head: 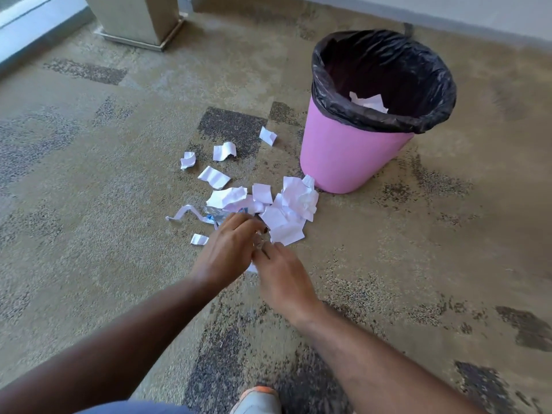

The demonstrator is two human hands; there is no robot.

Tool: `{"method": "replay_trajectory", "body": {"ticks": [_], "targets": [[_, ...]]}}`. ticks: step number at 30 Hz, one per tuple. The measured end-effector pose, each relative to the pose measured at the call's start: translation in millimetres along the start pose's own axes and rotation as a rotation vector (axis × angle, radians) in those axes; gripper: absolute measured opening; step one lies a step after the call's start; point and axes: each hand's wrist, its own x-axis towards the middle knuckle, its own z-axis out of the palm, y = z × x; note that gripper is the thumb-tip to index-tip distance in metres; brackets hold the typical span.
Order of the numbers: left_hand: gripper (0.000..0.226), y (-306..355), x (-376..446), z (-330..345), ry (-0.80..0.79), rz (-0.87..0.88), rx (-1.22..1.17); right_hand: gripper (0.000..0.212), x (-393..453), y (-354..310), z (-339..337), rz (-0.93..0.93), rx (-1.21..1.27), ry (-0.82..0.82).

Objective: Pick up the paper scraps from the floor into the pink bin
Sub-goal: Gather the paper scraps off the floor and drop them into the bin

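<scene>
Head view, nearest first: a shoe toe (255,398) shows at the bottom edge, and both bare forearms reach forward over the patterned carpet (89,219). The left hand (227,249) and right hand (280,276) meet at the near edge of the litter, fingers curled toward each other and touching; a sliver of white paper shows between and under them, so they seem to be gathering or pinching a scrap, though how firmly anything is held cannot be told. Just beyond the fingertips lies the main heap of paper scraps (286,210), torn and crumpled white pieces overlapping one another, with a bit of blue-printed foil wrapper (218,213) mixed in at its left. A thin torn strip (182,213) runs roughly left to right; a small folded piece (199,239) lies beside the left hand. Farther out, separate scraps (214,177) are scattered well apart, lying flat, their longer edges pointing every which way. Paper like this should be very light, limp and springy, likely to flutter or slip loose, so scooping the heap from beneath with both hands, or pinching creased edges, looks safest. Beyond, the pink bin (349,156) stands upright, touching the heap's far edge, its mouth open upward and lined with a black bag (385,58); some paper already lies inside.
</scene>
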Motion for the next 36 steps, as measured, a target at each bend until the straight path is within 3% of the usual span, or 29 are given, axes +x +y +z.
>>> {"method": "replay_trajectory", "body": {"ticks": [6,11,17,21,26,31,36], "targets": [[0.024,51.8,117.1,-29.2,0.288,0.133,-0.107,0.002,61.4,44.5,-89.6,0.133,0.055,0.535],[0.024,92.9,199.7,-46.3,0.439,0.238,-0.067,0.003,101.8,84.9,-174.0,0.238,0.094,0.847],[0.027,128.4,265.4,-36.7,0.454,0.223,-0.052,0.005,125.5,128.7,-228.3,0.310,0.049,0.866],[0.025,136.1,287.0,-25.4,0.354,0.188,-0.056,0.006,129.9,147.5,-240.9,0.371,0.009,0.843],[0.041,134.0,290.2,-22.3,0.222,0.206,-0.096,0.018,130.0,161.5,-242.9,0.438,0.004,0.736],[0.041,112.7,264.0,-25.2,0.207,0.215,-0.092,0.019,122.8,149.5,-223.2,0.265,0.060,0.827],[0.040,75.5,209.6,-49.1,0.165,0.114,-0.030,0.014,124.7,115.7,-179.4,0.086,0.053,0.773]]}}
